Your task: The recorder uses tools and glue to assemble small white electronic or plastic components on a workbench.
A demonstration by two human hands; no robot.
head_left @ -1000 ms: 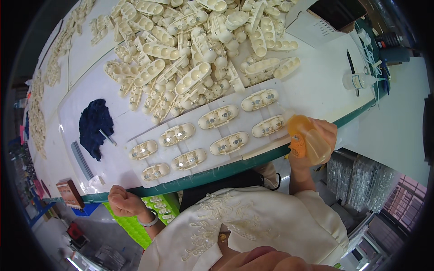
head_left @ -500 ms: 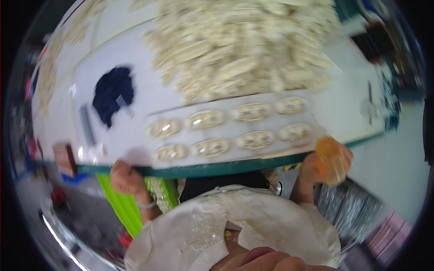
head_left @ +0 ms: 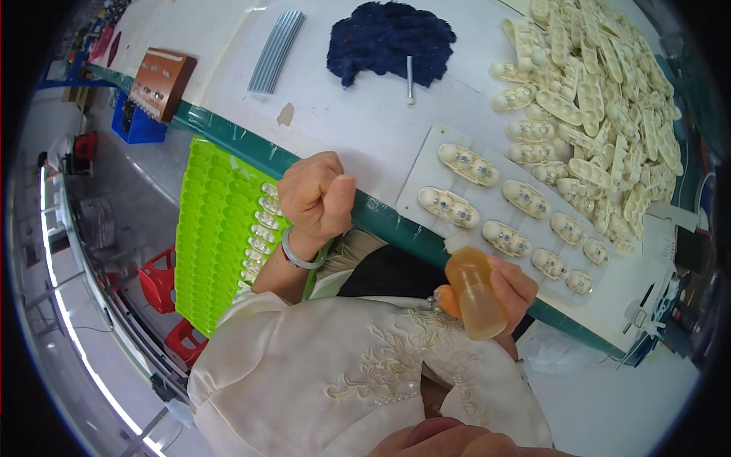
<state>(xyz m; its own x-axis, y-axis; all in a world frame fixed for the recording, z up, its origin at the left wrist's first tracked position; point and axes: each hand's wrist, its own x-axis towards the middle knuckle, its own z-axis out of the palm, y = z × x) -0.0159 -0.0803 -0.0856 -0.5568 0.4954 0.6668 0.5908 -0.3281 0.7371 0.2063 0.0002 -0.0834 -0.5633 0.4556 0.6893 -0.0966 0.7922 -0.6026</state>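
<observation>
My right hand (head_left: 515, 295) is wrapped round a squeeze bottle (head_left: 475, 288) of amber liquid, held tilted in front of my chest at the table's edge. Something orange shows at the bottle's near side, by my fingers. My left hand (head_left: 317, 196) is a closed fist over the table edge; whatever it may hold is hidden. To the right of it lies a white plate-like fixture (head_left: 435, 171) bearing two rows of cream oval plastic housings (head_left: 469, 164) with small metal parts in them.
A large heap of cream housings (head_left: 590, 114) covers the table's far right. Farther back are a dark blue cloth (head_left: 388, 42), a threaded rod (head_left: 410, 80) and grey bars (head_left: 276, 52). A brown block (head_left: 161, 82) stands at far left. Below hangs a bright green tray (head_left: 217, 236) with clear-looking parts.
My view has swung to the left, bringing the green tray and floor further into sight. The bottle stays in my right hand, and my left hand remains a fist.
</observation>
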